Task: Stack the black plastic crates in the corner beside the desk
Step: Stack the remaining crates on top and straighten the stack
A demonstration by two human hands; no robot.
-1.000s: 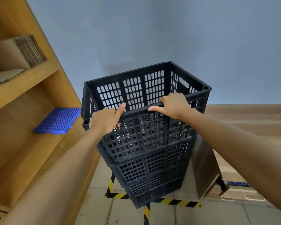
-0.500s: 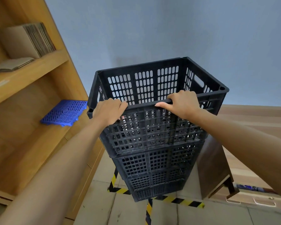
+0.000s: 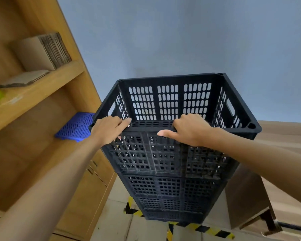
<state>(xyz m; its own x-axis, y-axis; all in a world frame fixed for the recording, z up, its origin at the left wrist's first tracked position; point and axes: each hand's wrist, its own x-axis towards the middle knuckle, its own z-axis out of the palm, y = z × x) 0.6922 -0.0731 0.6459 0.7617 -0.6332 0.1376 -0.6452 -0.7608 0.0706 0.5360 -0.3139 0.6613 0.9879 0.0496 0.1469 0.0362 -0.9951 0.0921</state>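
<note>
Both hands have slid closer together along the near rim of the top crate [image 3: 169,101] since a second ago, and the view has swung so the stack now stands more squarely ahead. Nearest, the two bare forearms reach in from the lower corners. The left hand [image 3: 109,130] grips the near rim toward its left corner, fingers curled over the edge into the crate. The right hand [image 3: 189,130] grips the same rim nearer the middle, fingers hooked inside and thumb lying along the outer face. That top crate sits on the lower crates [image 3: 172,197], all black and perforated, the pile rising from a tiled floor [image 3: 115,225] marked with yellow-and-black tape [image 3: 207,229]. Just right of the stack stands the wooden counter [image 3: 247,197], its side panel beside the lower crates. To the left is a wooden shelf unit [image 3: 42,87] holding a blue grid panel [image 3: 75,126] and folded cardboard [image 3: 42,51]. Behind everything is a grey-blue wall [image 3: 181,40].
</note>
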